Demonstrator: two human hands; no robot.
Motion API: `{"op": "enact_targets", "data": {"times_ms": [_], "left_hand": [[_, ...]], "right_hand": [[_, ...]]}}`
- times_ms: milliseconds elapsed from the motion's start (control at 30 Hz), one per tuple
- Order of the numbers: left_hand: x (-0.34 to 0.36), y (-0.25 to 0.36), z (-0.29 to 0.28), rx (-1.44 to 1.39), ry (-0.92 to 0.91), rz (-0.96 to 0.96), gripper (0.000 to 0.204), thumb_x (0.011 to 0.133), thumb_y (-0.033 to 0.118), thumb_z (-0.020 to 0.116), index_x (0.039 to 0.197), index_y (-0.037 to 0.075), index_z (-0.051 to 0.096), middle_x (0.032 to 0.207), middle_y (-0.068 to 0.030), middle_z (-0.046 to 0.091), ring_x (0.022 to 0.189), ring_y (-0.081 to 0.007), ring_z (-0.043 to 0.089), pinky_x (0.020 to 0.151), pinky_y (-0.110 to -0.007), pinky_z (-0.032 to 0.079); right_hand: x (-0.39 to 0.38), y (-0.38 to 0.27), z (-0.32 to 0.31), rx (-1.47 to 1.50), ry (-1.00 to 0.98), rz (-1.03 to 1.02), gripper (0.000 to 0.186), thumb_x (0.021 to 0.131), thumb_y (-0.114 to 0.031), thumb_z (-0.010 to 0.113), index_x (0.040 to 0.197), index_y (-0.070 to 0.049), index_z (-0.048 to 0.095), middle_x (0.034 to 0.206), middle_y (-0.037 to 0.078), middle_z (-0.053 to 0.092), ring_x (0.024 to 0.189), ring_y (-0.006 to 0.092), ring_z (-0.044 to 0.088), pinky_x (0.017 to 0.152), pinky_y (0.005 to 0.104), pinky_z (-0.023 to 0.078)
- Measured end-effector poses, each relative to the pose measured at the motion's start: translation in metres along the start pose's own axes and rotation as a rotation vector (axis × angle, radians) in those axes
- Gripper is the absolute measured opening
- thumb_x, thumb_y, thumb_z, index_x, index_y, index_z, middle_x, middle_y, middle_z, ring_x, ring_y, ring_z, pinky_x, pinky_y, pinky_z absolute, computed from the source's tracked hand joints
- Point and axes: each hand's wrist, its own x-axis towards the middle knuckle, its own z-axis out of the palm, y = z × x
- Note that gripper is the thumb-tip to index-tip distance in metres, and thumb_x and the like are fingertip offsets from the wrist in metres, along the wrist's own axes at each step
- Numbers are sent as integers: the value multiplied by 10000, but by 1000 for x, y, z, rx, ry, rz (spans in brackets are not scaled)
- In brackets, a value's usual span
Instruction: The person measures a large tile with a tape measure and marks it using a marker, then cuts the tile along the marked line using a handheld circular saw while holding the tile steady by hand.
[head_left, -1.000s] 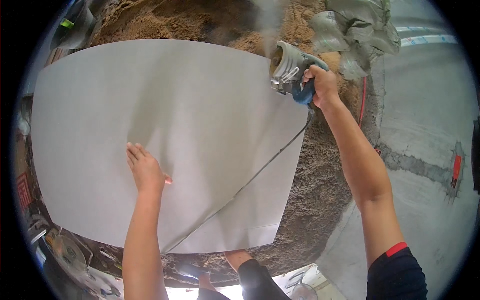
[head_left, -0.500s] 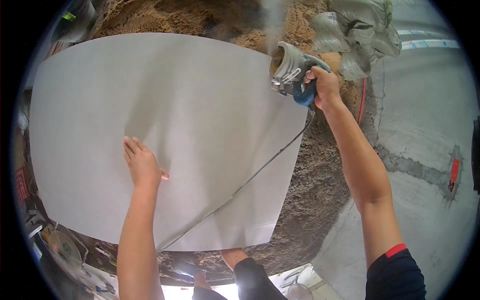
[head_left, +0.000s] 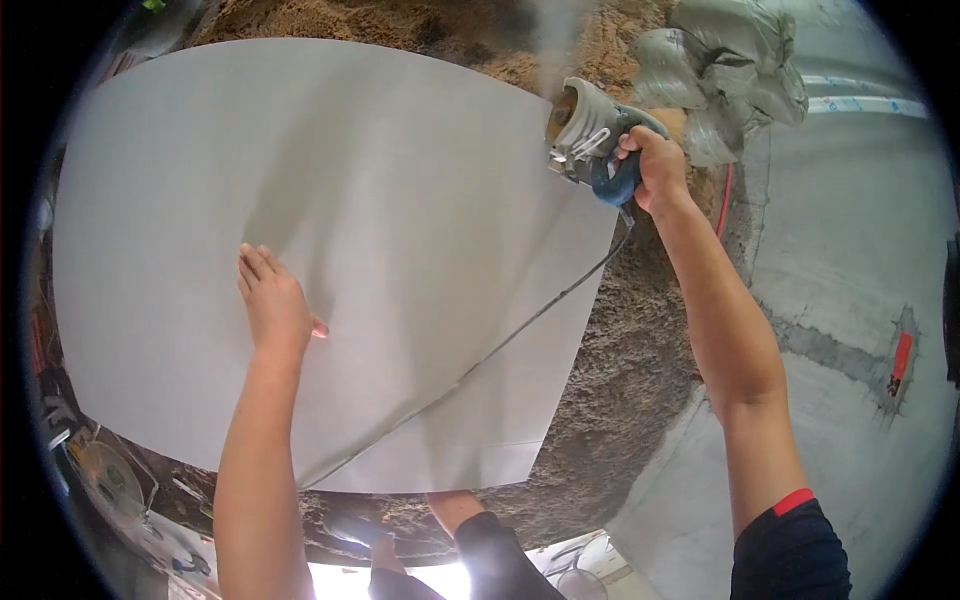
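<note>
A large pale slab (head_left: 430, 250) lies in front of me. My left hand (head_left: 274, 302) rests flat on its left half, fingers stretched out and thumb to the side. At the slab's far right edge, my right hand (head_left: 655, 170) is wrapped round the blue handle of a circular saw (head_left: 592, 130) with a grey guard. A plume of dust rises from the saw's front. The saw's dark power cord (head_left: 490, 352) runs diagonally across the slab toward my left forearm. The cutting line under the saw is hidden.
Brown sand (head_left: 430, 25) lies beyond the slab and along its right side. Crumpled plastic bags (head_left: 715, 80) sit at the far right. A grey concrete floor (head_left: 840, 250) with a red piece (head_left: 900, 362) is to the right. A round disc (head_left: 112, 477) lies at the lower left.
The slab and my left hand appear slightly shifted left and up in view. The saw and my right hand sit marginally further right. Dust still streams out.
</note>
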Motion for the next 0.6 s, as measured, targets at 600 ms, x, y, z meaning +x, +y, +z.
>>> {"op": "enact_targets", "data": {"times_ms": [600], "left_hand": [[-39,-46,34,-255,33,-11,1112,531,176,885,1402,-77,242,1481,-259,223,1375,-362,253,1128,-429,253]], "right_hand": [[2,-3,-5,17,-31,-34,79,731,-15,554,655,-26,534,647,82,536,556,193,513,495,333,415]]}}
